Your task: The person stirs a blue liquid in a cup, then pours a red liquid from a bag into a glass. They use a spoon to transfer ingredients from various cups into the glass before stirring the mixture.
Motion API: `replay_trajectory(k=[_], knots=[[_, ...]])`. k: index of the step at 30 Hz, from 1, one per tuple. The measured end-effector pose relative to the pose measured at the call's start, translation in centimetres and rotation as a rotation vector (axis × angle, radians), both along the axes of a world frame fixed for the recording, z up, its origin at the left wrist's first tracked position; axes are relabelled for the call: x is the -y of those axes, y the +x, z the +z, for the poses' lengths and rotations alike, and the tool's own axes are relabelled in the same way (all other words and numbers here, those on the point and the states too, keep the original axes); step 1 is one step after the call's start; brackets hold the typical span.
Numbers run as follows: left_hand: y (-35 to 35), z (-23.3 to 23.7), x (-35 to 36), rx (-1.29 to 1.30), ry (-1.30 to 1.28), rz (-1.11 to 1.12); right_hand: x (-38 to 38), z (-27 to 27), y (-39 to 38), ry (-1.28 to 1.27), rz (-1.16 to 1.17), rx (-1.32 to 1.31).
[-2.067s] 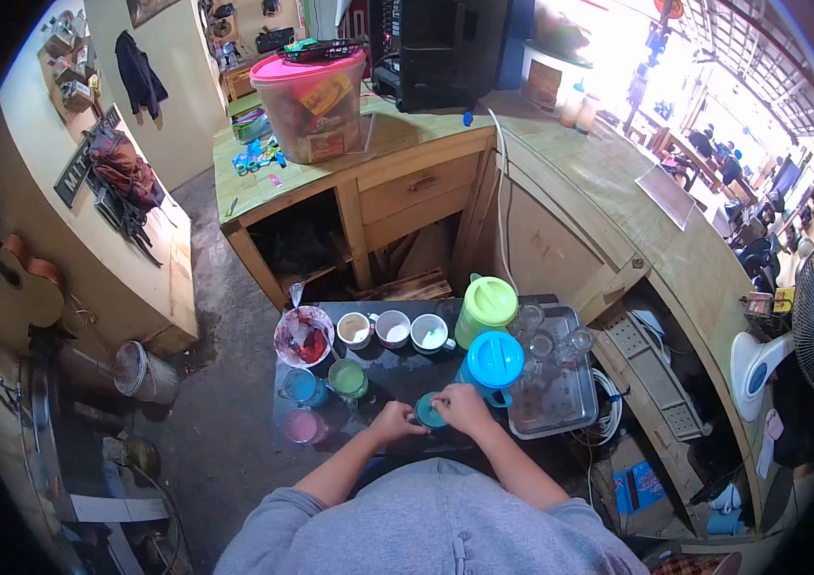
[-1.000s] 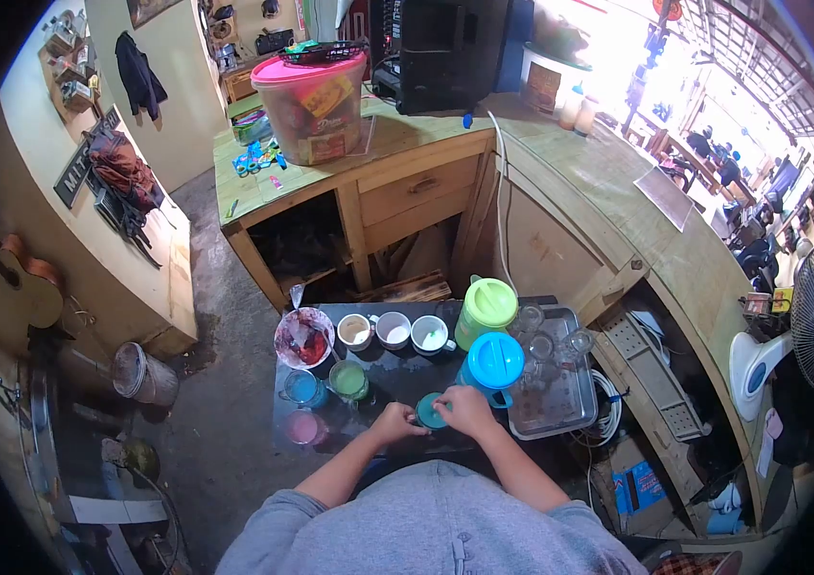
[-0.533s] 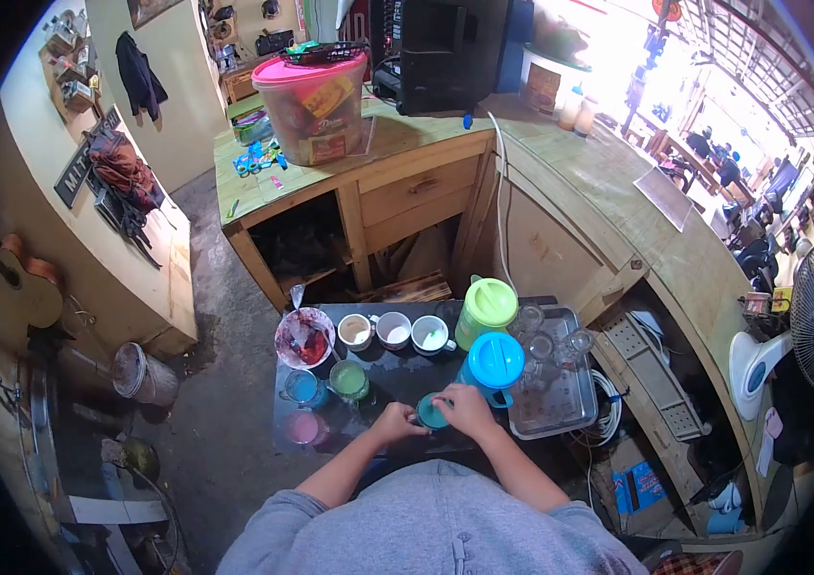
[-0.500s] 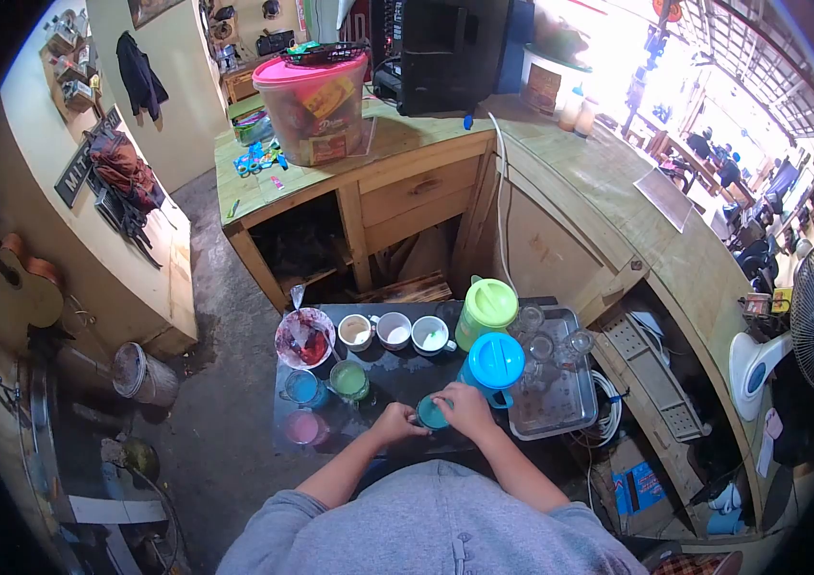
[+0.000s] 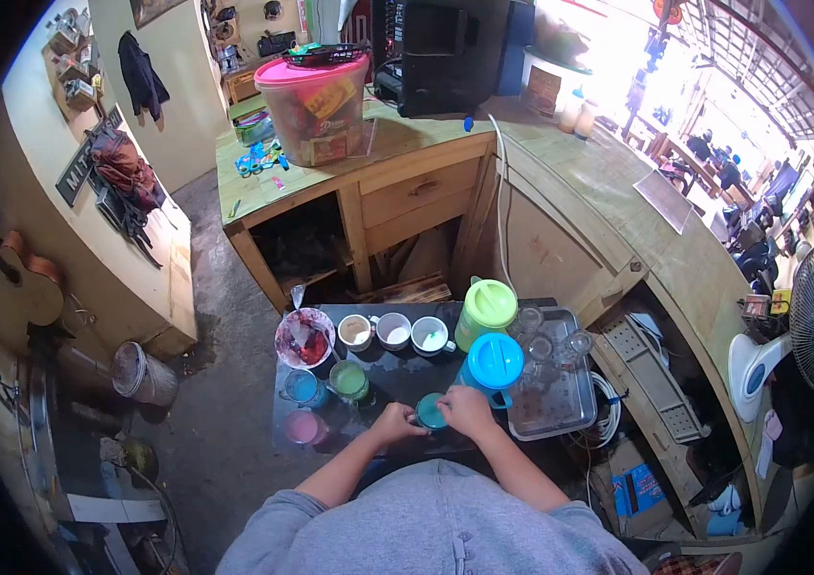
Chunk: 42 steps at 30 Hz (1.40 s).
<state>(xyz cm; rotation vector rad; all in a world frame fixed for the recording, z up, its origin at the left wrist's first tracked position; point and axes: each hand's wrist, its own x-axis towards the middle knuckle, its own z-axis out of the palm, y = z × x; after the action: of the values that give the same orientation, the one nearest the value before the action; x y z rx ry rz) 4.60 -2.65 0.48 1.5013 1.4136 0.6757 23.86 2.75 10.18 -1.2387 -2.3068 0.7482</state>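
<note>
A glass mug [image 5: 430, 412] of teal-green liquid stands on the dark low table near its front edge. My left hand [image 5: 395, 424] is closed on the left side of the mug. Over its right rim, my right hand [image 5: 469, 414] has its fingers pinched together; whatever they hold is hidden. Left of my hands are glass mugs of blue liquid [image 5: 303, 387], green liquid [image 5: 349, 381] and pink liquid [image 5: 304, 427]. Behind them sit white cups with powder: a left cup [image 5: 356, 333], a middle cup [image 5: 394, 331] and a right cup [image 5: 430, 335].
A blue-lidded pitcher [image 5: 495, 362] stands close to my right hand, with a green-lidded pitcher [image 5: 489, 307] behind. On the right, a clear tray [image 5: 551, 417] holds several glasses. A bowl with red contents [image 5: 305, 339] sits at the far left. A wooden counter [image 5: 426, 163] rises beyond.
My right hand's fingers have shifted slightly toward me over the mug rim. My left hand stays on the mug, and the other things have not moved.
</note>
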Motion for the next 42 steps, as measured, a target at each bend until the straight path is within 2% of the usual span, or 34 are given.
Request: replay_trajectory(k=[3,5,6,8,9,11,12,14,18,20,21,23,24,26,27,29,30,32,33,35,36,38,39,41,42], knots=[[0.0,0.2,-0.1,-0.041,-0.018,-0.001,-0.1,-0.2,0.1,-0.029,0.064,0.067],[0.0,0.4,0.0,-0.027,-0.035,0.003,0.1,0.3,-0.2,-0.005,-0.006,-0.095],[0.0,0.1,0.0,-0.027,-0.035,0.004,0.0,0.0,-0.1,-0.005,-0.005,-0.095],[-0.1,-0.5,-0.1,-0.035,-0.057,0.004,-0.2,-0.8,0.3,-0.052,0.066,0.147],[-0.1,-0.6,-0.1,-0.036,-0.056,0.002,-0.1,-0.3,0.1,-0.052,0.064,0.146],[-0.2,-0.7,-0.1,-0.046,-0.013,-0.013,0.0,0.6,-0.3,-0.03,0.034,-0.106],[-0.2,-0.6,-0.1,-0.046,-0.013,-0.013,-0.2,0.5,-0.3,-0.03,0.034,-0.106],[-0.2,-0.4,-0.1,-0.05,-0.001,-0.023,-0.5,-0.2,-0.1,-0.091,0.193,0.095],[-0.1,-0.4,-0.2,-0.047,-0.028,-0.008,-0.6,-0.2,-0.8,-0.058,0.162,-0.084],[-0.1,-0.2,-0.2,-0.06,-0.044,-0.022,-0.7,0.7,-0.9,-0.125,0.167,0.324],[-0.1,-0.4,-0.2,-0.061,-0.044,-0.022,-0.8,0.4,-0.9,-0.124,0.167,0.323],[-0.2,-0.7,-0.2,-0.051,-0.036,-0.029,-1.3,-0.4,-1.0,-0.017,0.208,-0.019],[-0.2,-0.6,-0.2,-0.051,-0.035,-0.029,-1.3,0.2,-1.1,-0.016,0.209,-0.019],[0.0,-0.4,-0.1,-0.062,-0.044,-0.01,-1.0,1.6,-1.1,-0.146,0.158,0.356],[0.0,-0.2,-0.1,-0.063,-0.042,-0.01,-1.0,1.3,-1.1,-0.145,0.157,0.356],[-0.1,0.4,-0.1,-0.045,-0.076,-0.017,-1.0,0.3,-1.0,-0.029,0.185,-0.015],[-0.1,0.4,-0.1,-0.044,-0.076,-0.016,-1.0,0.7,-1.1,-0.029,0.186,-0.015],[0.0,0.3,-0.1,-0.057,-0.058,0.0,-0.7,1.4,-1.1,-0.101,0.12,0.374],[0.0,0.1,0.0,-0.057,-0.058,-0.002,-0.7,1.1,-0.9,-0.102,0.119,0.374],[-0.2,-0.4,-0.1,-0.039,-0.023,-0.013,-0.9,0.1,-0.7,-0.071,0.151,0.018],[-0.2,-0.5,-0.2,-0.039,-0.022,-0.011,-1.0,-0.1,-0.8,-0.07,0.153,0.017],[0.0,-0.7,-0.1,-0.037,-0.037,0.006,-0.9,-0.4,-0.8,-0.048,0.072,0.271],[0.1,-0.5,0.0,-0.036,-0.039,0.004,-0.9,-0.6,-0.6,-0.05,0.07,0.272],[0.0,0.0,-0.1,-0.049,-0.034,-0.002,-1.1,-0.9,-0.3,-0.084,0.153,0.047],[-0.1,-0.1,-0.2,-0.051,-0.032,0.0,-1.1,-0.7,-0.4,-0.082,0.155,0.045]])
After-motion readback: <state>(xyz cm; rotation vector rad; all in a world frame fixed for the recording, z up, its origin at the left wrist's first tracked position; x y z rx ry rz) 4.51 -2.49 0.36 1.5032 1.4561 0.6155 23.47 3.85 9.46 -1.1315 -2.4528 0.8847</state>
